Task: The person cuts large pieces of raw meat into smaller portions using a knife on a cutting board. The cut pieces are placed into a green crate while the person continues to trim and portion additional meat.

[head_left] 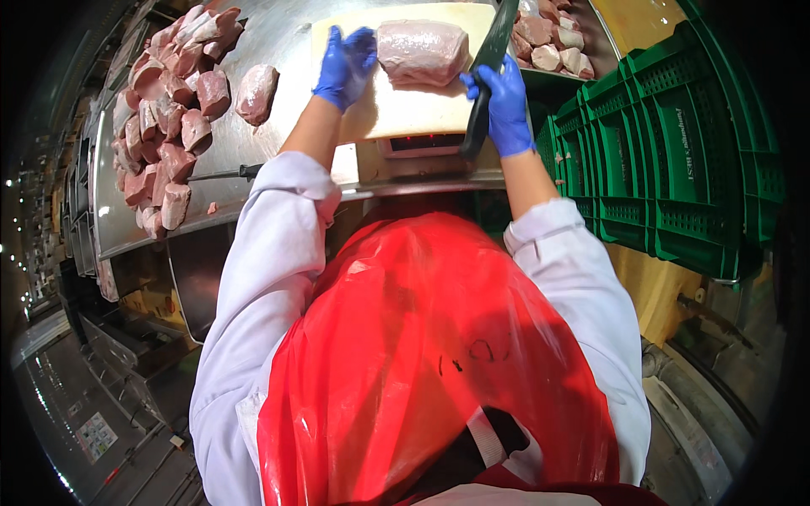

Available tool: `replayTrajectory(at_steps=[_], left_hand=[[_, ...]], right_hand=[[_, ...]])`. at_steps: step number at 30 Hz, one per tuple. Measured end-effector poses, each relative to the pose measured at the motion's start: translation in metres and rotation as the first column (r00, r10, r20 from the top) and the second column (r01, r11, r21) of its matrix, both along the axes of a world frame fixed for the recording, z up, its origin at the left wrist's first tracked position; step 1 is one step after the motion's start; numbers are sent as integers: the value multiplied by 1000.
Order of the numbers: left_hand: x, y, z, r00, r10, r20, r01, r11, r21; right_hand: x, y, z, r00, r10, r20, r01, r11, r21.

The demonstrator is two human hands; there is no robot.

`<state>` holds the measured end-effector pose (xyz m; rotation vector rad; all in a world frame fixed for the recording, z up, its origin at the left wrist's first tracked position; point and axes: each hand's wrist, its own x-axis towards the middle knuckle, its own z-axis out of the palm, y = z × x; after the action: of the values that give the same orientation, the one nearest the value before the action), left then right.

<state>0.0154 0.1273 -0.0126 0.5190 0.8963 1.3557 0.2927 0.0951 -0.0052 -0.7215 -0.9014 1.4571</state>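
A large pale-pink piece of raw meat (422, 52) lies on the white cutting board (405, 118). My left hand (344, 67), in a blue glove, is beside the meat's left end with its fingers apart, holding nothing. To the right of the meat, my right hand (506, 103), also gloved in blue, is closed round a knife (477, 125). Its black handle points down toward me, and the broad blade rises past the meat's right end, its tip cut off by the picture's top edge. Whether my left fingers touch the meat, I cannot tell.
Left on the metal table lie a heap of cut meat pieces (160, 126), one separate piece (256, 94) and a thin rod-like tool with a black handle (249, 171). More pieces (548, 38) fill a container at the far right. Green crates (658, 143) stand right; a red-lit display (422, 143) sits below the board.
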Motion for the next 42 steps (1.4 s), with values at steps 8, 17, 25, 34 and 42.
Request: replayTrajectory(at_steps=[8,17,25,34,42], left_hand=[[-43,-34,5,686,670,-284,-585,740,333],[-46,-71,0,589,739,-326,-602,671,433],[65,-60,15,324,303,-896,-281,936,215],[74,-76,2,312,393,-865,-291,906,307],[61,-78,-11,238,387,-891,-255,910,328]], right_hand=[[-50,-5,70,87,-328,940,-479,814,329],[30,-48,93,-305,-300,904,-684,729,11],[78,-46,107,30,-117,993,-572,812,113],[-29,-9,65,91,-301,949,-572,765,297],[24,-22,118,-346,-429,834,-812,582,-37]])
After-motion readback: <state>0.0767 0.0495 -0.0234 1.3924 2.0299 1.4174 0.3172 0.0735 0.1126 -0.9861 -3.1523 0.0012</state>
